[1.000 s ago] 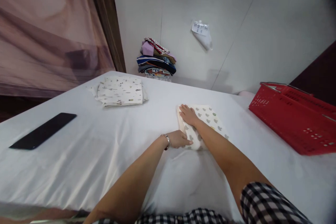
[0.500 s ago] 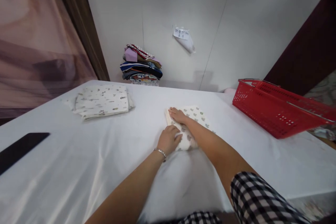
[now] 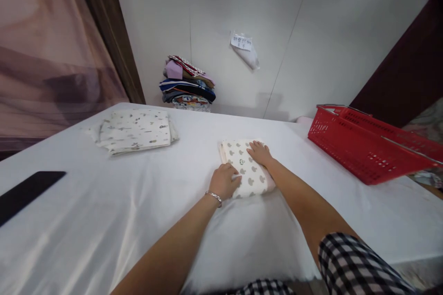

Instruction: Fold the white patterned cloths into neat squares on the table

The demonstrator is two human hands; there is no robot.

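Observation:
A folded white cloth with a grey-green mushroom-like print lies on the white-covered table in front of me. My left hand, with a silver bracelet at its wrist, rests on the cloth's near left edge, its fingers bent and the thumb apart. On the far right part of the cloth my right hand lies flat with fingers spread. To the left sits a stack of folded white cloths with small printed figures, touched by neither hand.
A red plastic basket stands at the table's right side. A flat black object lies at the left edge. Behind the table is a pile of folded clothes against the wall. A labelled plastic bag hangs on the wall.
My right hand has moved from the cloth's left side to its right, uncovering more of the print. My left hand has shifted slightly up its left edge. The view has turned rightward.

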